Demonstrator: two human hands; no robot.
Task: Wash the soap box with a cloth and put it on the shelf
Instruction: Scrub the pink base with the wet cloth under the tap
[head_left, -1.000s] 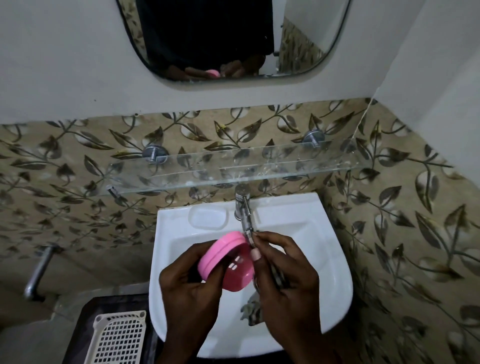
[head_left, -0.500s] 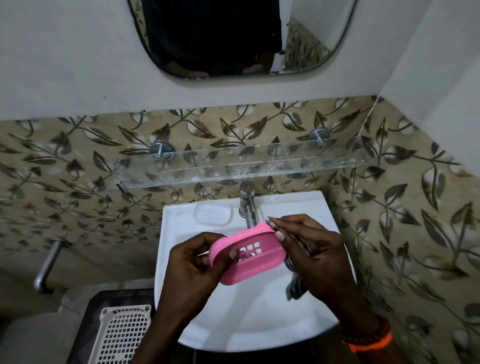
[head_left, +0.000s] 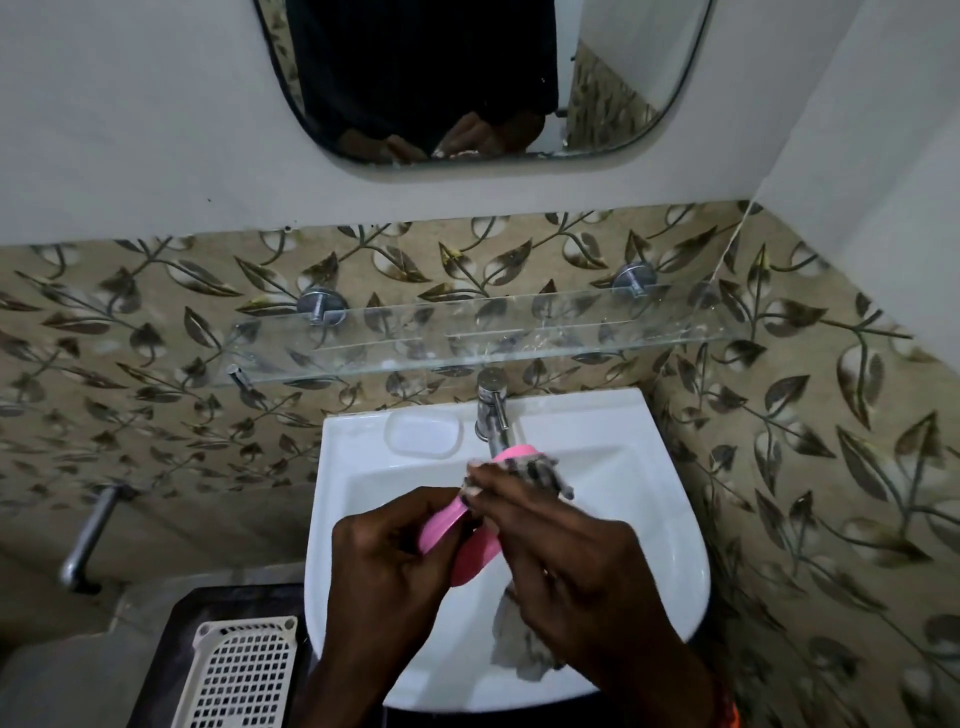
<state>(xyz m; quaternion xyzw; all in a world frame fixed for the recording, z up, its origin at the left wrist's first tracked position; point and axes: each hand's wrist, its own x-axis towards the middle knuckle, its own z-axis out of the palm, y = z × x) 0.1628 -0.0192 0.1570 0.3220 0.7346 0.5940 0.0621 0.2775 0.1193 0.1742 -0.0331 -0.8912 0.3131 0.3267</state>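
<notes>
Clamping the box (head_left: 441, 519) in the left hand (head_left: 387, 566), long axis toward the tap; right hand (head_left: 566, 551) pinches the cloth (head_left: 524, 644) onto its far end.

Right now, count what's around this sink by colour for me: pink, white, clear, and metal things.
Pink: 1, soap box
White: 2, sink, basket
Clear: 1, shelf
Metal: 2, tap, pipe
Total: 6
</notes>
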